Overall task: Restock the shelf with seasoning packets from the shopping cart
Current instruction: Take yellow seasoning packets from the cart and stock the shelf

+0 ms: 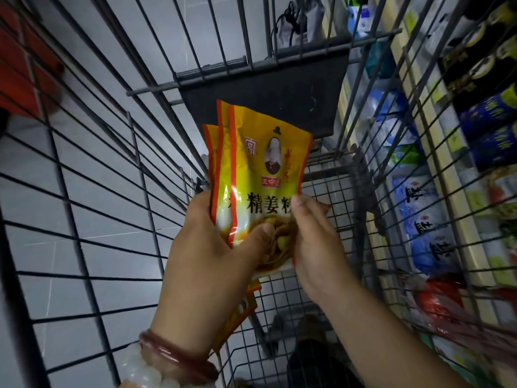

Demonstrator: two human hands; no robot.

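Above the grey wire shopping cart [117,169], my left hand [207,259] grips a fanned stack of yellow, red-edged plastic seasoning packets [260,163] by their lower ends, thumb across the front, while my right hand [316,242] pinches the front packet's lower right edge.

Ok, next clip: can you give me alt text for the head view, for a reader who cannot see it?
Two hands hold a fanned stack of yellow seasoning packets above a wire shopping cart: the left hand grips the stack, the right hand pinches its lower edge. Stocked shelves show through the cart's right side.
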